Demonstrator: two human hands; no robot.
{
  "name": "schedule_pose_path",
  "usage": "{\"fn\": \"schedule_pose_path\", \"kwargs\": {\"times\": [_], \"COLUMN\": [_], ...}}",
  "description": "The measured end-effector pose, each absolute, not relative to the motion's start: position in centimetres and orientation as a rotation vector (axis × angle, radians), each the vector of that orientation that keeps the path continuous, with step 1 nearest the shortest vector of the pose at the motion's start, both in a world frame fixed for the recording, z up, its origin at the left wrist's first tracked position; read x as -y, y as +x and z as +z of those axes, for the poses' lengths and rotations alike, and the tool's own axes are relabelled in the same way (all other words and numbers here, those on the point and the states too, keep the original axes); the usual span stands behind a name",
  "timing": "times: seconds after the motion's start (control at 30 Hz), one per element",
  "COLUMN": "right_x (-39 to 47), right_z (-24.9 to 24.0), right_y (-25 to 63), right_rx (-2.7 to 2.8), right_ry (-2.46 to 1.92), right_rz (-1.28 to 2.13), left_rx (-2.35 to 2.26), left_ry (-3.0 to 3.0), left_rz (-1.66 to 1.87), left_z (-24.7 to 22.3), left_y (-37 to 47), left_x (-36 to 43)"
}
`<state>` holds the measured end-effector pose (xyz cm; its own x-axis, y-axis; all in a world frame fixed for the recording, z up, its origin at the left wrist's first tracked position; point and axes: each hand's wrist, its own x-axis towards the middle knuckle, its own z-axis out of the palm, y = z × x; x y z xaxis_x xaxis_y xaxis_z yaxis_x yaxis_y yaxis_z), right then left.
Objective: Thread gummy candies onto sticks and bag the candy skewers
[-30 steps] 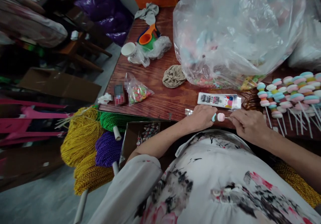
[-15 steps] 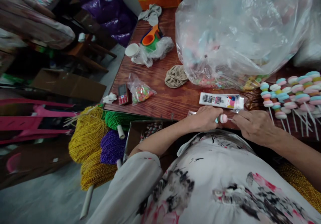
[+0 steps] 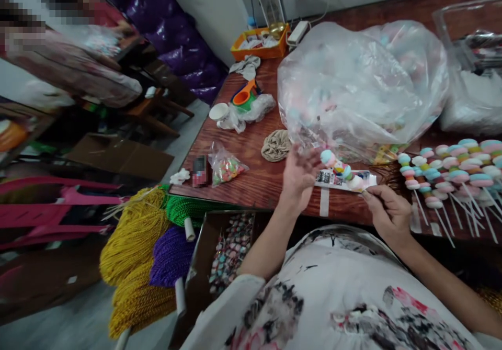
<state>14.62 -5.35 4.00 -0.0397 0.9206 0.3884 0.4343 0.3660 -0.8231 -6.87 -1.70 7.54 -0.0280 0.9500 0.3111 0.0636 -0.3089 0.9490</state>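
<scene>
My right hand [image 3: 388, 211] pinches the stick end of a candy skewer [image 3: 345, 172], whose pink, blue, yellow and white pieces look like marshmallows. The skewer slants up to the left over a printed white packet [image 3: 326, 179] on the table. Beside the skewer's top end, my left hand [image 3: 301, 175] is raised with its fingers spread, slightly blurred and holding nothing. Just beyond it stands a big clear plastic bag [image 3: 353, 88] filled with pastel pieces. To the right of my right hand lies a pile of similar skewers [image 3: 457, 169], their white sticks pointing toward me.
On the wooden table [image 3: 259, 182] are a cloth bundle [image 3: 275, 145], a small candy bag [image 3: 226, 168], a white cup [image 3: 218, 111] and an orange bin [image 3: 261, 44]. Below its left edge sit a box of wrapped pieces [image 3: 231, 250] and yellow cord bundles [image 3: 131, 235]. A person sits far left.
My left hand has let go of the skewer and moved up and left, its fingers opening. The skewer now shows at full length in my right hand. The view has tilted upward.
</scene>
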Motion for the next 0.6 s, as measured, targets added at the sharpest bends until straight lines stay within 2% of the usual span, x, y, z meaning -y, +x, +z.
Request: {"fn": "schedule_pose_path", "kwargs": {"times": [0.07,0.17,0.4,0.6], "right_x": [5.6,5.8,5.4,4.8], "right_z": [3.8,3.3,2.3,2.5], "right_y": [13.6,12.6,11.6,10.5], "right_rx": [1.670,1.661,1.397,1.327], "right_ry": [-1.188,-1.165,-1.233,-1.246], "right_rz": [0.644,0.653,0.585,1.010], "left_rx": [-1.000,-0.946,-0.976,-0.539], "left_ry": [1.298,1.107,0.537,0.227], "left_rz": [1.218,1.119,1.435,1.540], "left_z": [7.2,7.7,8.6,8.0], "left_y": [-6.2,-5.3,-2.7,-2.9], "left_x": [0.3,-0.9,-1.4,-1.5]}}
